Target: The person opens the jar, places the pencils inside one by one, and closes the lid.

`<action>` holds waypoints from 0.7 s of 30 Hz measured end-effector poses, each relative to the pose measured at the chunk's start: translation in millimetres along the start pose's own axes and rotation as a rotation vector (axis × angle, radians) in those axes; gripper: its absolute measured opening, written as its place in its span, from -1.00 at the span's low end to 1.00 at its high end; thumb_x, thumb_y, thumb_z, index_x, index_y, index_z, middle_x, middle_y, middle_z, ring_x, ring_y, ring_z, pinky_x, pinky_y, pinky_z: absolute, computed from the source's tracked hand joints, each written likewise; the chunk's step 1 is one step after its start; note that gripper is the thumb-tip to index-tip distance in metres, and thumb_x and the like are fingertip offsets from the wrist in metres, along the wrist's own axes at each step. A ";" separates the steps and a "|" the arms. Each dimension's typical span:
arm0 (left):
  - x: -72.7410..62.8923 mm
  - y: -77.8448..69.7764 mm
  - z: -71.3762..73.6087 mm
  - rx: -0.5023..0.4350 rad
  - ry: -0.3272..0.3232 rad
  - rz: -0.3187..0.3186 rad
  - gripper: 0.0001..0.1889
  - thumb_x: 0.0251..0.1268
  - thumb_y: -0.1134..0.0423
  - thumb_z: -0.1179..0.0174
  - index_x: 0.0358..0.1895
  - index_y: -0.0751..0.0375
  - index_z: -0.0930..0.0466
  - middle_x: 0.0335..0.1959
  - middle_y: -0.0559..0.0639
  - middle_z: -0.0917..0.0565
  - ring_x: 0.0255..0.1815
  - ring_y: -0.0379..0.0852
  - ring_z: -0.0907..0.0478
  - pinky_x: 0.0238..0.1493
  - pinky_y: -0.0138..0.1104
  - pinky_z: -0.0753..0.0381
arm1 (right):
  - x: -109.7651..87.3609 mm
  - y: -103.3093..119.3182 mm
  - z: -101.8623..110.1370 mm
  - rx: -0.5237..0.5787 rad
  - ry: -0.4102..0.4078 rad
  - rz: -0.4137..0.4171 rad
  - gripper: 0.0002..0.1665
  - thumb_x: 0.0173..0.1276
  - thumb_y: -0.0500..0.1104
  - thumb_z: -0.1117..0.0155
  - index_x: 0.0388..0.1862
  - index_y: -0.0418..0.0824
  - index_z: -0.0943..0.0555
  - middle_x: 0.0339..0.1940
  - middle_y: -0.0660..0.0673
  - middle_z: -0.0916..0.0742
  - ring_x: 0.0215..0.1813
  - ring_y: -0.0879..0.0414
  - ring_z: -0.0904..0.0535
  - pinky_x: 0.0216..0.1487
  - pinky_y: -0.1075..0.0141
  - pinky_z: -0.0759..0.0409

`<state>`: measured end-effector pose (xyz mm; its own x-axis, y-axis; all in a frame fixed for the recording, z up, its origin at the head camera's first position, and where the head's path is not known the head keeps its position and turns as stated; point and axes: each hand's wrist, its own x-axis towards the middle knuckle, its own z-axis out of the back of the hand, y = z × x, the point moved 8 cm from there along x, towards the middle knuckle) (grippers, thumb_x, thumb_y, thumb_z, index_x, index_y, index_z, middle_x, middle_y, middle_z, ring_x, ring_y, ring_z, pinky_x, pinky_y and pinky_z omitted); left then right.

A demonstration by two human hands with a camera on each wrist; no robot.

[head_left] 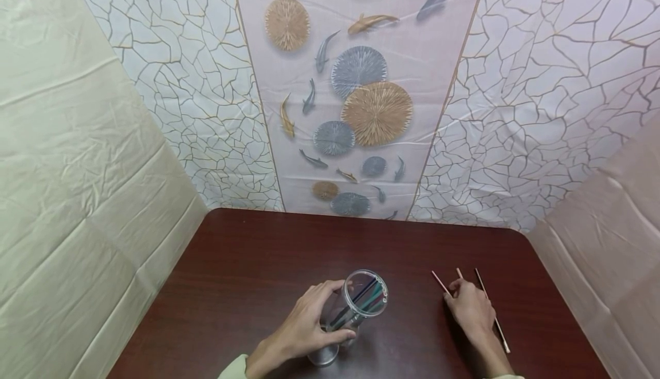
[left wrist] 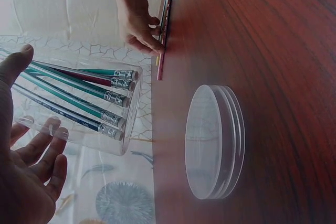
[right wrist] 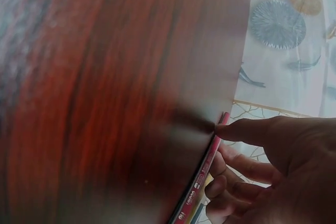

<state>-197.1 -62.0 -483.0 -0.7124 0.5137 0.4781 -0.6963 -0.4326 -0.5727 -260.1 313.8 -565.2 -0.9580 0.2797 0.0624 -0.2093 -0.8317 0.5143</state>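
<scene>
My left hand (head_left: 309,324) grips a clear plastic jar (head_left: 352,309) from the side, thumb and fingers spread around its wall. The jar tilts above the table, and several green, dark blue and dark red pencils (left wrist: 79,83) lean inside with their eraser ends showing. Below it, a clear round lid (left wrist: 203,142) lies on the wood. Over on the right, my right hand (head_left: 470,309) pinches a red pencil (right wrist: 198,182) between thumb and fingers, close to the tabletop. A dark pencil (head_left: 501,333) lies along the hand's outer side, and another pencil tip shows beyond the fingers.
The dark reddish-brown table (head_left: 268,253) ends at a back edge against a patterned cloth (head_left: 335,110). Plain pale cloth walls (head_left: 103,196) flank the table on the left and right.
</scene>
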 end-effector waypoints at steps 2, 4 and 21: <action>0.0 0.1 0.0 0.000 0.000 0.000 -0.10 0.15 -0.21 -0.57 0.52 -0.03 -0.39 0.27 -0.14 -0.65 0.19 -0.15 -0.58 0.18 -0.06 -0.55 | 0.4 0.8 -0.2 -0.010 -0.009 0.002 -0.85 0.30 -0.18 -0.47 -0.20 -0.21 -0.75 -0.34 -0.18 -0.77 -0.27 -0.31 -0.70 -0.38 -0.19 -0.55; -0.1 0.3 -0.1 -0.002 0.001 0.002 -0.10 0.15 -0.21 -0.56 0.52 -0.03 -0.39 0.27 -0.13 -0.65 0.20 -0.15 -0.58 0.19 -0.06 -0.55 | 1.1 1.1 -0.6 -0.016 -0.016 0.004 -0.91 0.29 -0.19 -0.45 -0.26 -0.19 -0.75 -0.34 -0.22 -0.78 -0.26 -0.33 -0.70 -0.38 -0.20 -0.55; -0.5 0.2 0.9 0.000 -0.003 0.003 -0.10 0.14 -0.21 -0.57 0.52 -0.04 -0.39 0.25 -0.15 -0.66 0.18 -0.15 -0.58 0.18 -0.07 -0.56 | -5.1 26.5 34.5 0.035 -0.153 0.060 -0.82 0.24 -0.11 -0.49 -0.28 -0.17 -0.71 -0.41 -0.13 -0.77 -0.42 -0.21 -0.68 -0.54 -0.02 -0.48</action>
<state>-197.0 -62.9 -482.7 -0.7148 0.5105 0.4780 -0.6941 -0.4344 -0.5740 -254.1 306.8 -522.4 -0.9268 0.3025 0.2223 -0.1434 -0.8326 0.5350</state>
